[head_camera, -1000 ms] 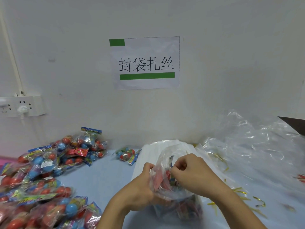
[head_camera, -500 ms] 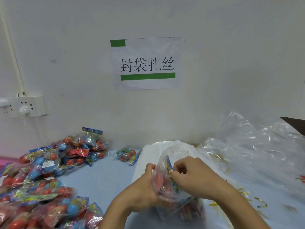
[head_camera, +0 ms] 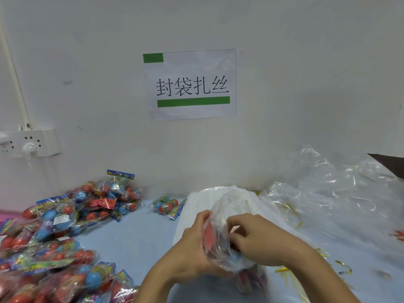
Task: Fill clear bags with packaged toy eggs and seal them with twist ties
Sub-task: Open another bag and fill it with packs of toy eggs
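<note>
A clear bag (head_camera: 227, 248) holding packs of toy eggs sits near the middle of the table (head_camera: 135, 237), gripped by both hands: the left hand (head_camera: 190, 250) clamps its side, the right hand (head_camera: 260, 241) pinches its top. More egg packs (head_camera: 54, 237) are heaped left; empty bags (head_camera: 338, 193) and gold twist ties (head_camera: 343, 267) lie right.

Up centre on the white wall (head_camera: 306, 62), a paper sign (head_camera: 190, 84) with green bars; at left, a white power strip (head_camera: 32, 142), plug (head_camera: 28, 147) in.
</note>
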